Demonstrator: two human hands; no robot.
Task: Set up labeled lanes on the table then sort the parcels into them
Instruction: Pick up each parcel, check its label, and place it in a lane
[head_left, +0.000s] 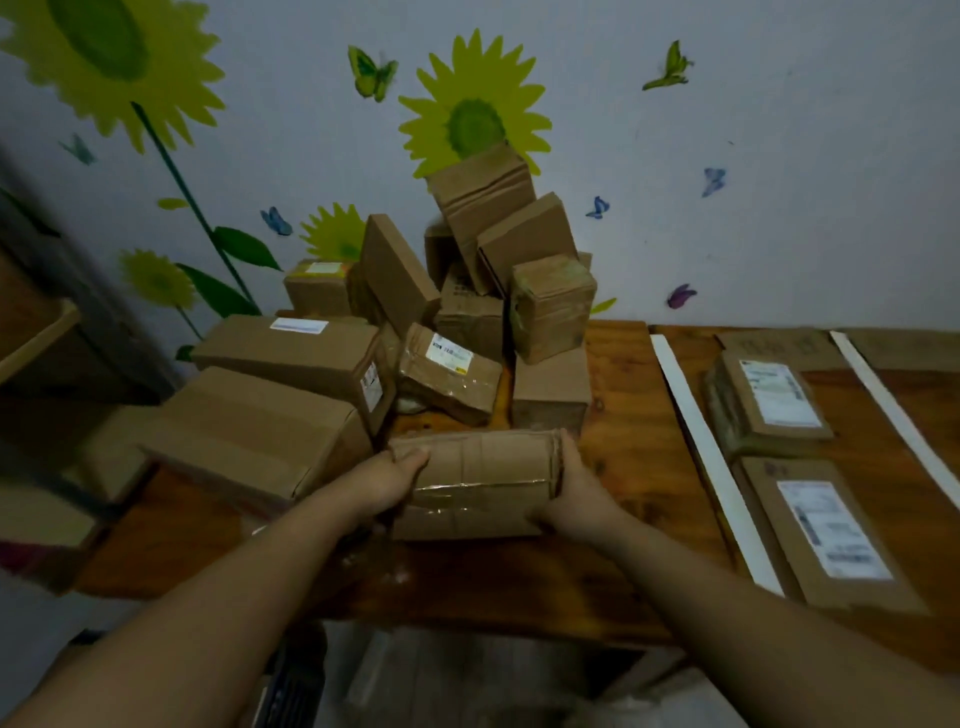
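Observation:
A brown taped cardboard parcel (480, 480) sits at the front of the wooden table (634, 457). My left hand (387, 480) grips its left end and my right hand (576, 493) grips its right end. Behind it rises a loose pile of cardboard parcels (467, 291), several with white labels. To the right, two white strips (711, 457) (893, 410) mark a lane on the table. In that lane lie two flat labeled parcels (774, 400) (831, 530), one behind the other.
A large box (249, 431) and a long labeled box (296, 353) crowd the table's left side. More cardboard (779, 340) lies flat at the back right. A shelf edge (36, 338) shows at the left. The wall behind carries flower and butterfly stickers.

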